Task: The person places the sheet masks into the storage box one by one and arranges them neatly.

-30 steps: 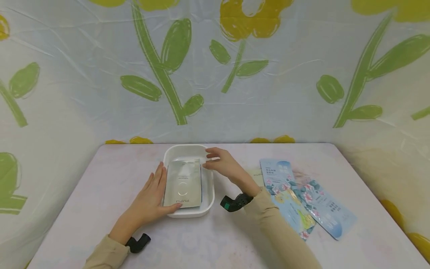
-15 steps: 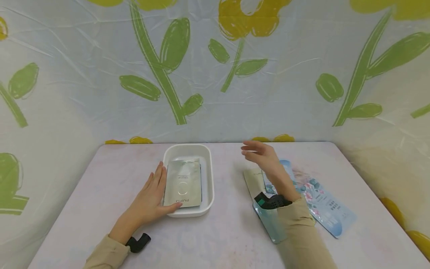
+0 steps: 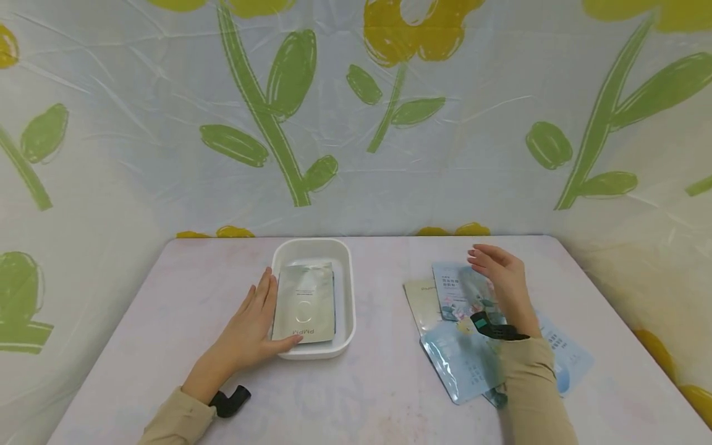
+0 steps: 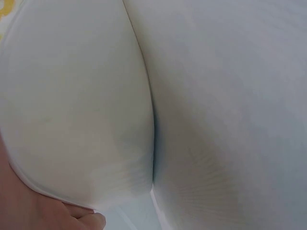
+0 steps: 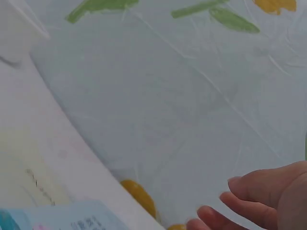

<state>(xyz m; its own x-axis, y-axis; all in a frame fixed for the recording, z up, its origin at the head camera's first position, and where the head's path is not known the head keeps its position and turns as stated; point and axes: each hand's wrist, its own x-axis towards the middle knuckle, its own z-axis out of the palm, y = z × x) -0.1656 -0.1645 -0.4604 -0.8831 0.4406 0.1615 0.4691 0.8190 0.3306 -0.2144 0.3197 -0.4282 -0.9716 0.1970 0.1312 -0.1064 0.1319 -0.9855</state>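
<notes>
A white tray (image 3: 347, 296) stands left of the table's middle, and in it lies a pale sheet mask packet (image 3: 305, 303) marked PMPM. My left hand (image 3: 241, 327) rests along the tray's left side with straight fingers, its thumb over the front edge by the packet. The left wrist view shows the white tray wall (image 4: 81, 96) close up. Raised above a loose pile of packets, my right hand (image 3: 505, 281) holds nothing and its fingers bend slightly. Below it are a blue floral packet (image 3: 452, 284), a light-blue packet (image 3: 461, 361) and a pale packet (image 3: 419, 300).
Another blue packet (image 3: 570, 355) lies at the right, partly hidden behind the right sleeve (image 3: 531, 377). A flowered cloth (image 3: 467, 185) hangs behind the far edge of the table (image 3: 384, 346).
My right hand has moved from the tray's right rim across to the packets on the right. The left hand, the tray and the packet in it have stayed put.
</notes>
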